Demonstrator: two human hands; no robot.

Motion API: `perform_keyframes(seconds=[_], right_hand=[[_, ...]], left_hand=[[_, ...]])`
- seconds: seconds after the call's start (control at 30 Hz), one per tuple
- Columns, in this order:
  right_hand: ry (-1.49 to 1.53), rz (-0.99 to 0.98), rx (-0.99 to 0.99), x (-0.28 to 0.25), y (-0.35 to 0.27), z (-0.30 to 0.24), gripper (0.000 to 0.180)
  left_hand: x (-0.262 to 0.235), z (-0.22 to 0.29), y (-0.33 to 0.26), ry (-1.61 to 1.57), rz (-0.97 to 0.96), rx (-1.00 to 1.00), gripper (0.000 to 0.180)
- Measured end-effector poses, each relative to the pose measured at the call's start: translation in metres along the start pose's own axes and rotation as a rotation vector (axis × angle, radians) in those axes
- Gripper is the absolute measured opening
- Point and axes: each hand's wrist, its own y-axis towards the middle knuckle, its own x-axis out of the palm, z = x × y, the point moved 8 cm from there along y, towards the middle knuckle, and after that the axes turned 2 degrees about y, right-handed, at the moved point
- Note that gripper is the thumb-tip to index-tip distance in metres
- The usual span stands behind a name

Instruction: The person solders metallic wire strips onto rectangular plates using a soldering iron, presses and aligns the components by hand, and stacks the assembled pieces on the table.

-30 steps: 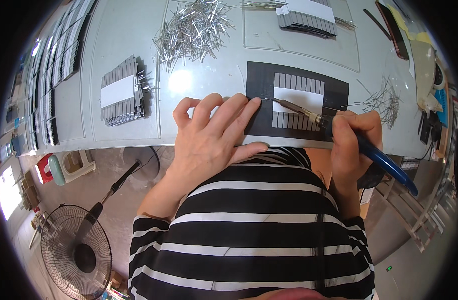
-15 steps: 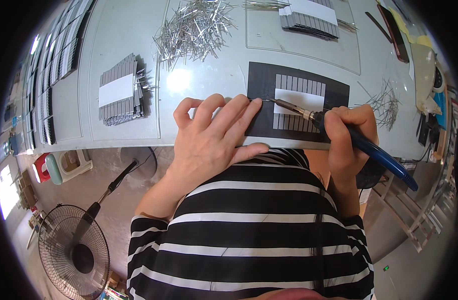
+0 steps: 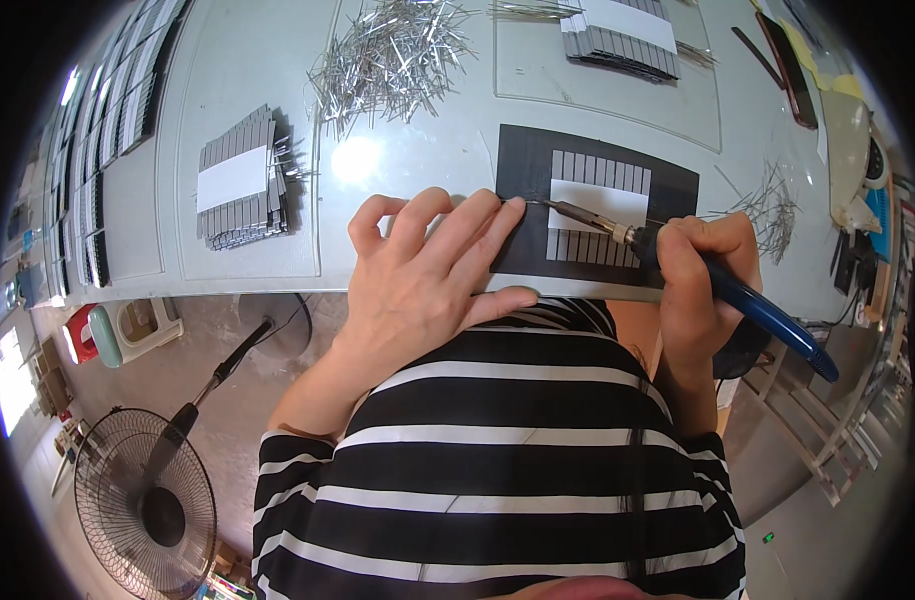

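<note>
From the head view, the left hand [image 3: 428,270] lies flat on the desk [image 3: 258,250], its fingers [image 3: 483,225] spread and stretched out, gripping nothing; the fingertips press on the left edge of a black mat [image 3: 523,180], and the thumb lies along the desk's near edge. The right hand [image 3: 693,275] is closed in a fist-like pen grip around a soldering iron [image 3: 678,265] with a blue handle, whose metal tip reaches leftward to the upper left part of the mat, close to the left middle fingertip. On the mat, just right of the iron's tip, sits a row of grey strips [image 3: 598,205] with a white band across their middle. Left of the mat, well apart, lies a similar stack of grey strips [image 3: 240,180] with a white band. Behind the mat is a loose heap of thin metal pins [image 3: 393,55], and right of it a smaller scatter of pins [image 3: 768,205]. Another stack of strips [image 3: 618,30] rests far behind the mat. Below the desk, left of the mat, a floor fan [image 3: 143,500] stands.
</note>
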Motion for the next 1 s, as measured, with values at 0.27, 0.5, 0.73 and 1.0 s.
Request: perform_keyframes(seconds=[0.27,0.5,0.73,1.0], right_hand=[[-0.008,-0.012,0.019,0.0004,0.0001,0.0028,0.015],[0.013,-0.004,0.012,-0.0002,-0.0001,0.0032,0.015],[0.029,-0.006,0.029,-0.0003,-0.0007,0.0035,0.016],[0.026,-0.022,0.010,0.0009,-0.0005,0.0022,0.015]], left_hand=[[0.0003,-0.0001,-0.0003,-0.002,-0.006,-0.003,0.059],[0.0010,0.0001,-0.0001,0.004,-0.011,-0.002,0.059],[0.0012,0.0001,0.0004,0.009,-0.014,-0.001,0.059],[0.0008,-0.0005,0.0006,0.007,-0.014,0.002,0.059]])
